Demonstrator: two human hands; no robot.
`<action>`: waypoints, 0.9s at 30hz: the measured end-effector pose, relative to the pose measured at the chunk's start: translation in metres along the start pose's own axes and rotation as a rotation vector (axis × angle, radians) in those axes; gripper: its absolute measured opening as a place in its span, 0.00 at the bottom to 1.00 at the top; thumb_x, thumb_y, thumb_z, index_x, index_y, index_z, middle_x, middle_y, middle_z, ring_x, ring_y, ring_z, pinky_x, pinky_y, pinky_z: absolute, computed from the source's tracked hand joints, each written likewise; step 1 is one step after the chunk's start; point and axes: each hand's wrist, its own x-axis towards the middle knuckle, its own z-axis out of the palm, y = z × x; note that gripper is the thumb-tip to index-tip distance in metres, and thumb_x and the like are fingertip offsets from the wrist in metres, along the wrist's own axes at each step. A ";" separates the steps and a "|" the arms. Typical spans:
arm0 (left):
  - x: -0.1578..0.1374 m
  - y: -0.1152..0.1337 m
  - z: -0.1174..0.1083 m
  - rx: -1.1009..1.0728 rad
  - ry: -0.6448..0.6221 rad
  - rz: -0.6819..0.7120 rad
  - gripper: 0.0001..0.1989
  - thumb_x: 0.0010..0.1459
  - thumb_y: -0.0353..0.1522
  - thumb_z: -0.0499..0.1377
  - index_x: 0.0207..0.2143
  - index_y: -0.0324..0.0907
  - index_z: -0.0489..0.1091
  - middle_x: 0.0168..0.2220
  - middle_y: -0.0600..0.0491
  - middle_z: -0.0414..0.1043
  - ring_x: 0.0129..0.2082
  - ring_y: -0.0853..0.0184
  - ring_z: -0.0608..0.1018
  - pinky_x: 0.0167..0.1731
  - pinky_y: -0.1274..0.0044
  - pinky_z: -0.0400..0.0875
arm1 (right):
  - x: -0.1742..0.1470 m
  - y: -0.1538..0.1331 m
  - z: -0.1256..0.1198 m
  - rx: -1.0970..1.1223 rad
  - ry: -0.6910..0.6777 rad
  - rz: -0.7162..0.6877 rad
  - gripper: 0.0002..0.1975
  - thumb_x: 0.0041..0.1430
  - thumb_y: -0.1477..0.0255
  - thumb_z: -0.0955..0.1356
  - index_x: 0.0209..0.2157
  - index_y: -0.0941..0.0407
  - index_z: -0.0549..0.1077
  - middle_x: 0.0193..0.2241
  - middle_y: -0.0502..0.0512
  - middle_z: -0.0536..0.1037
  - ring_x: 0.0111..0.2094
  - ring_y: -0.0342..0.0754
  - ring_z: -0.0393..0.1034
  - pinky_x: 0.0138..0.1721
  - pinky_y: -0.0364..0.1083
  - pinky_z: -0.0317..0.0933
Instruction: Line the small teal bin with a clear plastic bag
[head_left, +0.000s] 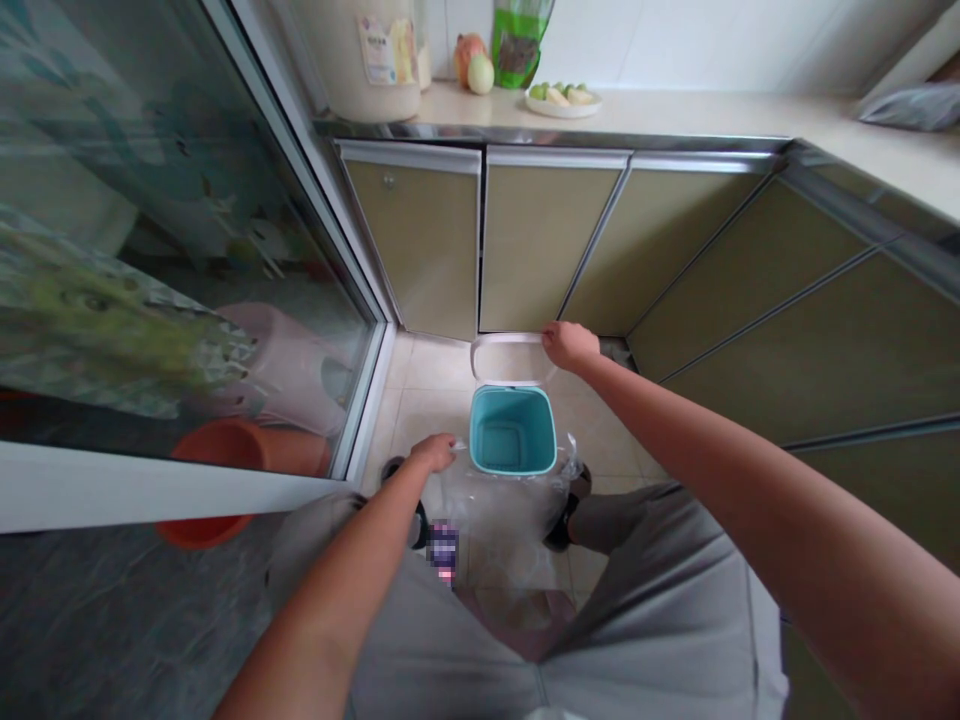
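A teal bin (pixel 513 430) stands on the tiled floor between my feet, its mouth facing up. Behind it, a pale rim frame (pixel 511 380) is tilted up against the cabinet side of the bin. My right hand (pixel 571 346) is closed on the right corner of this frame. Thin clear plastic bag (pixel 495 510) material spreads over the near side of the bin and the floor. My left hand (pixel 433 453), left of the bin, pinches an edge of that bag. The inside of the bin shows no contents.
Beige cabinet doors (pixel 555 235) rise just behind the bin. A glass sliding door (pixel 187 200) borders the left, with an orange bucket (pixel 217 440) behind it. On the counter (pixel 675 115) are a large container (pixel 367 60), a fruit plate (pixel 562 103) and a green pouch (pixel 517 40).
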 end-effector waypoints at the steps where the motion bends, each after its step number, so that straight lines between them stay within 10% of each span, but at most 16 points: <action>1: 0.000 0.000 0.000 0.033 -0.004 0.002 0.15 0.53 0.32 0.67 0.45 0.47 0.79 0.51 0.46 0.81 0.52 0.54 0.80 0.47 0.72 0.70 | 0.007 0.000 0.002 0.051 0.011 0.052 0.20 0.70 0.62 0.62 0.55 0.49 0.79 0.51 0.62 0.81 0.52 0.58 0.75 0.52 0.54 0.66; 19: 0.013 -0.003 0.010 0.067 -0.034 0.042 0.16 0.56 0.39 0.66 0.47 0.46 0.78 0.48 0.48 0.81 0.46 0.58 0.81 0.42 0.75 0.70 | 0.002 0.053 0.036 0.328 0.189 0.225 0.32 0.73 0.51 0.56 0.65 0.56 0.68 0.60 0.70 0.73 0.58 0.62 0.69 0.58 0.59 0.63; 27: 0.025 -0.002 0.024 -0.406 0.012 -0.051 0.13 0.54 0.37 0.69 0.38 0.40 0.73 0.32 0.54 0.78 0.34 0.66 0.79 0.32 0.79 0.69 | -0.066 0.100 0.141 0.478 -0.076 0.613 0.25 0.65 0.65 0.65 0.59 0.63 0.68 0.48 0.71 0.78 0.48 0.60 0.76 0.48 0.53 0.70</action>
